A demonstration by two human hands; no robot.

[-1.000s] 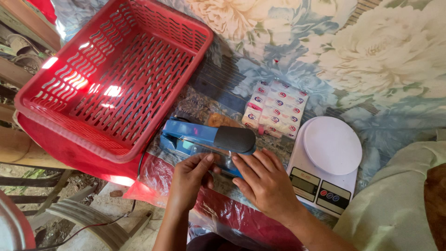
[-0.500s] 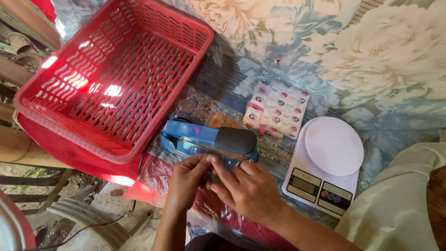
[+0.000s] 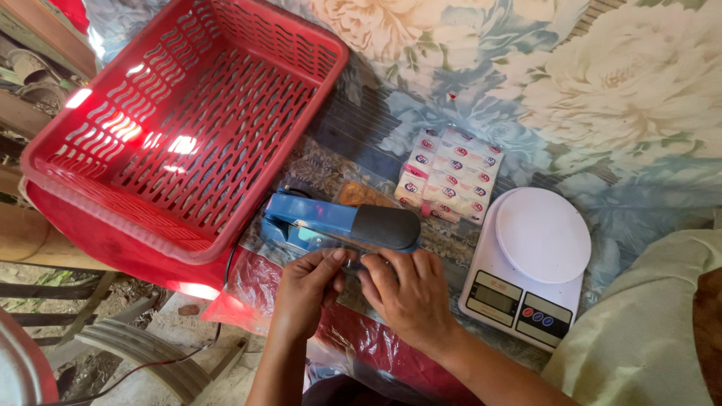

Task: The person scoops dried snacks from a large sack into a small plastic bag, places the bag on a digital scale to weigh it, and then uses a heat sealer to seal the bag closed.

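Observation:
A blue heat sealer (image 3: 331,219) with a dark grey handle lies on the flowered cloth, its arm raised. My left hand (image 3: 304,289) and my right hand (image 3: 410,293) meet just in front of it, fingertips pinching the edge of a clear plastic bag (image 3: 347,259) laid at the sealer's jaw. The bag itself is hard to make out under my fingers. A brownish packet shows behind the sealer.
A large red slatted basket (image 3: 98,188) stands at the left. A white kitchen scale (image 3: 538,263) sits to the right, with a pack of small white sachets (image 3: 451,173) behind it. Red plastic sheeting (image 3: 256,286) hangs over the near table edge. A cable runs down left.
My right hand has slid left from beside the sealer handle to join my left hand on the bag. The view has barely shifted.

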